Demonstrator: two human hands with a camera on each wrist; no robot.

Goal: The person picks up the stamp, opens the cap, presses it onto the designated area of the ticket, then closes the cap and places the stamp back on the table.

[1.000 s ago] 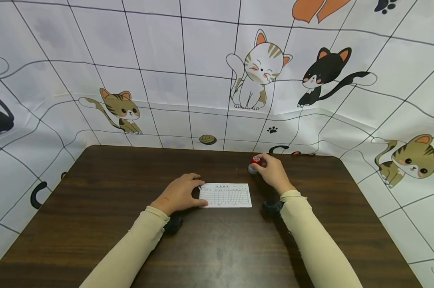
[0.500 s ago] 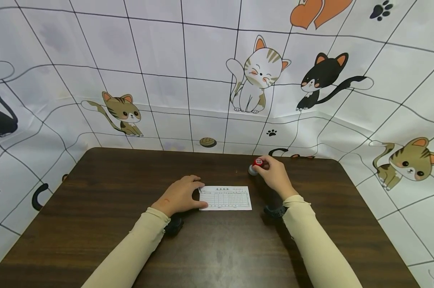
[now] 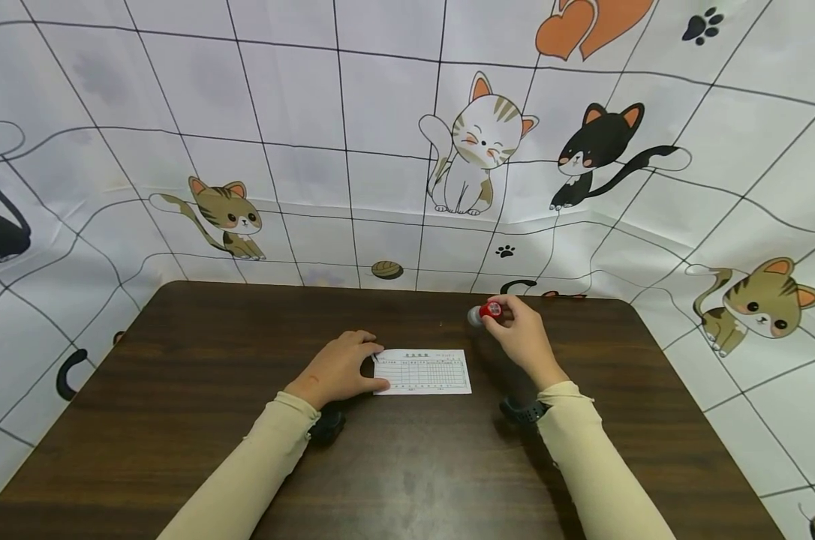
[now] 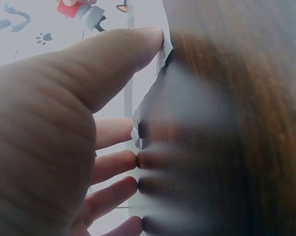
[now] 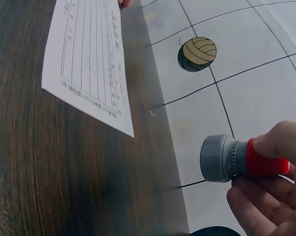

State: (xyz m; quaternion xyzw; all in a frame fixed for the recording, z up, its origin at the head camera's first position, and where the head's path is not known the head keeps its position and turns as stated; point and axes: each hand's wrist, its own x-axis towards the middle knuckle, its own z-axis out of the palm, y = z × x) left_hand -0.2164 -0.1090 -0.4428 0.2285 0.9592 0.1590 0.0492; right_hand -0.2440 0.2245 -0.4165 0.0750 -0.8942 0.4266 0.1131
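Observation:
A white printed form with a ruled table lies on the brown table. My left hand holds it down at its left end, the thumb on the sheet and the other fingers spread along the edge. Beyond the form's far right corner, my right hand grips a round stamp by its red handle, between thumb and fingers. The stamp is tipped on its side, its grey capped end pointing left. In the right wrist view this end hangs apart from the form, fully in sight.
The dark wooden table reaches back to a white sheet wall printed with cats and grid lines. Its far edge runs just behind the stamp. A dark band sits on the right wrist, a black device under the left.
My right hand has tipped the stamp from nearly upright to sideways, its red top swinging right, and has shifted slightly right. The left hand stays on the form. The head view has tilted slightly.

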